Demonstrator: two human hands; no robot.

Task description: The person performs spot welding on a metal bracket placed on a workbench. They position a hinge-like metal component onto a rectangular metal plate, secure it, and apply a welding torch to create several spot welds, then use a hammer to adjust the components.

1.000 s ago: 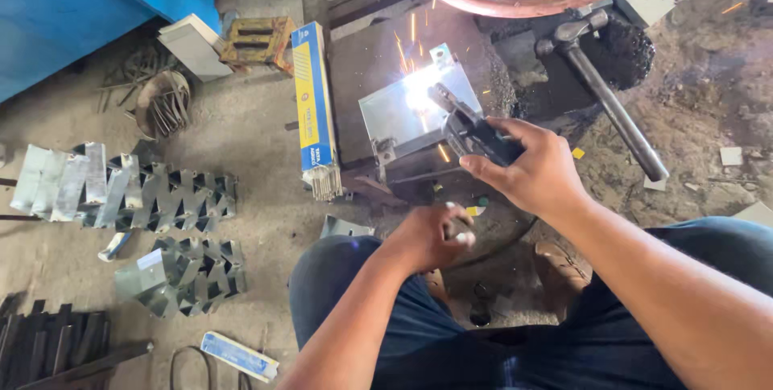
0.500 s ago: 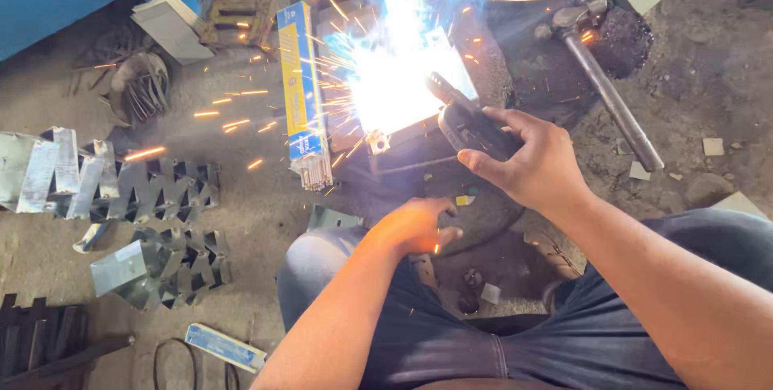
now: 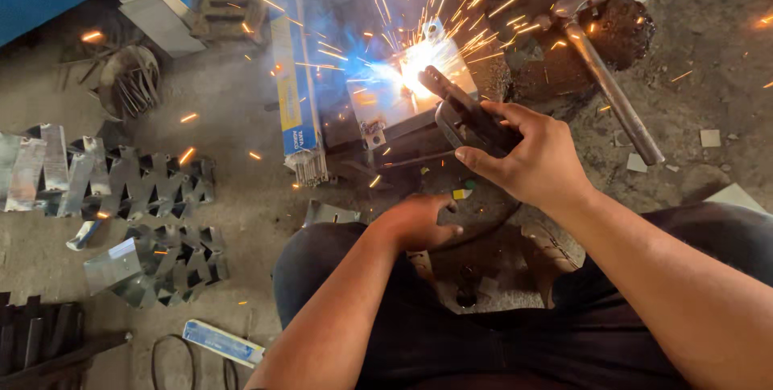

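shiny metal plate, matt black electrode holder, glossy cardboard rod box, rough concrete floor.

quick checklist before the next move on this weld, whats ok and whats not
1. Right hand grips the electrode holder: ok.
2. Arc lit on the metal plate: ok.
3. Left hand away from the arc, low by the knee: ok.
4. Hands gloved: not ok, both bare.
5. Sparks clear of the electrode box: not ok, they fly over it.
6. Plate clamped firm: cannot tell.
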